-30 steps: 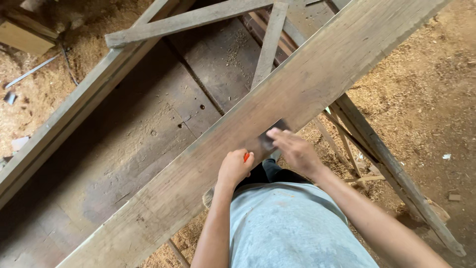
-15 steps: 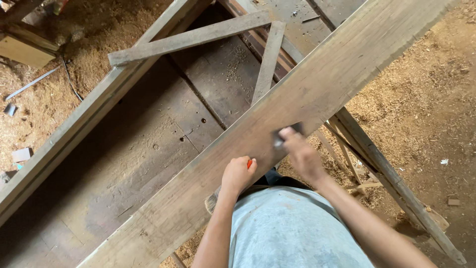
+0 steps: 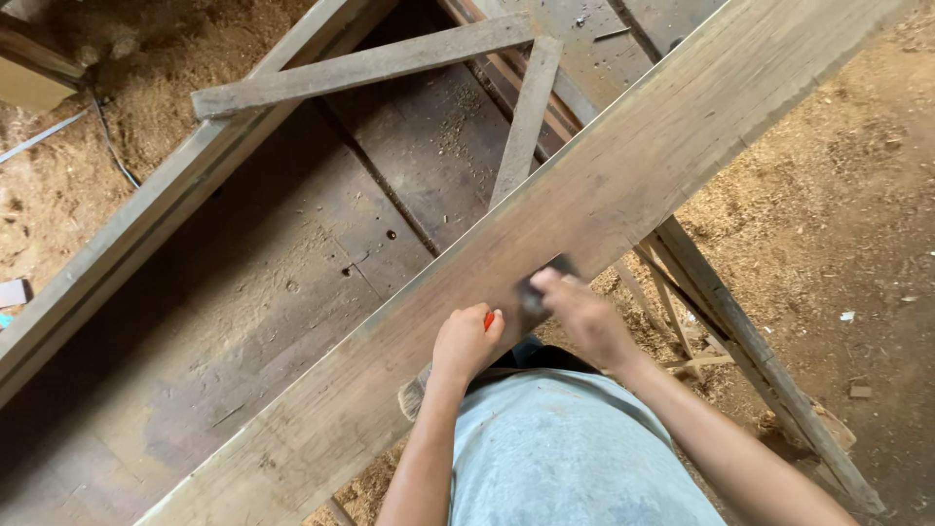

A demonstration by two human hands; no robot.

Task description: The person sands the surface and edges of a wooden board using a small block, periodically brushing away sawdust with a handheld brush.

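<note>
Rt fingers (image 3: 557, 288) on dark tool (image 3: 542, 285), plank (image 3: 623, 185) under

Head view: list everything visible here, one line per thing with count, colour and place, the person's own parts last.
Long plank: one, weathered grey-brown, running diagonally from lower left to upper right, under both hands.
Wooden frame with cross braces: one, grey-brown, upper left to centre, beneath the plank.
Dark boards: several, dark brown, under the frame at left and centre.
Sawdust-covered ground: tan, right side and upper left.
Dark tool: one, blackish, on the plank under the right hand; blurred, kind unclear.
Orange object: one, small, in the left hand.
Shirt: one, pale blue-grey, bottom centre.
Left hand: closed on the orange object, at the plank's near edge.
Right hand: gripping the dark tool on the plank.
</note>
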